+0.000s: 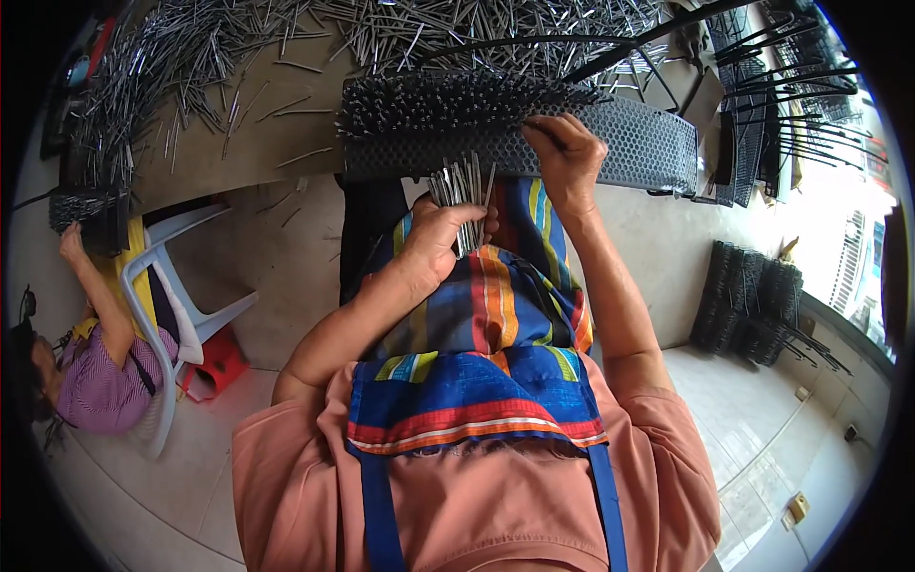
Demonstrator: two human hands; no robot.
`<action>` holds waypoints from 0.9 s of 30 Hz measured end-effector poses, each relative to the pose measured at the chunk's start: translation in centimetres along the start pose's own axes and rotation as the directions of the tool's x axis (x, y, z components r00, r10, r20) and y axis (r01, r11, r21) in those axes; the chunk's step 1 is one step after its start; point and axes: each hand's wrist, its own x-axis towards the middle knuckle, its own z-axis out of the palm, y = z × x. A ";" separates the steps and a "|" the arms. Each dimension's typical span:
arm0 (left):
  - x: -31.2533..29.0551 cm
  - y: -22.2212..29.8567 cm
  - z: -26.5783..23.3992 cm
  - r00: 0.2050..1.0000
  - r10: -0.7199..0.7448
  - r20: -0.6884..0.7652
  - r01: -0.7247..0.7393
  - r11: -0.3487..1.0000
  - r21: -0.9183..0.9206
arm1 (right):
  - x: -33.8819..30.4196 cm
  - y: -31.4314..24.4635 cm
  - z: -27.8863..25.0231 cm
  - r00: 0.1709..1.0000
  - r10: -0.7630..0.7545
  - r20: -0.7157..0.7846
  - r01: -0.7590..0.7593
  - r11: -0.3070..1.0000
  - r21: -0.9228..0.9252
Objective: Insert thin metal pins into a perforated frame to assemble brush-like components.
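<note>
Over my striped apron, my left hand [435,240] grips an upright bundle of thin metal rods [463,183], their upper ends fanned out above the fingers. My right hand [574,164] is at a dark perforated rack [650,143] lying across the front of the table, its thumb and fingers pinched together. Whatever may be between those fingertips is hidden or too small to make out. Many rods stand packed [434,103] in the holes along the rack's far left part, while holes at its right end show bare.
Loose metal rods [205,57] cover the far part of the brown table [286,143]. More racks with long dark bars [801,86] stand at the right; others [748,300] rest on the floor. To the left, another person [110,372] works beside a pale plastic chair [181,286].
</note>
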 end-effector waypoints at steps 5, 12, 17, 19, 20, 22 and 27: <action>0.1 0.0 -0.1 1.000 0.013 0.007 -0.013 1.000 0.001 | 1.0 -0.5 0.0 0.999 -0.003 -0.040 0.003 1.000 0.011; -0.1 0.5 0.1 1.000 0.011 0.010 -0.011 1.000 0.010 | 0.4 -0.3 -0.2 0.980 -0.169 0.107 0.195 0.928 -0.319; 0.2 0.2 -0.4 0.997 0.044 0.058 -0.044 0.999 -0.001 | -1.1 -0.3 0.1 0.997 -0.037 -0.069 0.028 0.992 -0.127; 0.1 0.1 -0.5 0.997 0.047 0.059 -0.048 0.999 0.007 | 0.0 -1.5 0.3 0.996 -0.058 -0.072 0.044 0.981 -0.190; 0.1 0.1 -0.6 0.997 0.051 0.060 -0.052 0.999 0.015 | 0.7 -1.8 0.4 0.994 -0.081 -0.074 0.060 0.966 -0.252; 0.1 0.0 -0.7 0.997 0.049 0.067 -0.050 0.999 0.012 | 2.0 -1.2 0.7 0.984 -0.173 -0.039 0.155 0.945 -0.288; -0.3 0.3 -0.7 0.998 0.054 0.035 -0.055 0.998 0.043 | 1.6 0.3 0.5 0.977 -0.213 -0.024 0.203 0.955 -0.217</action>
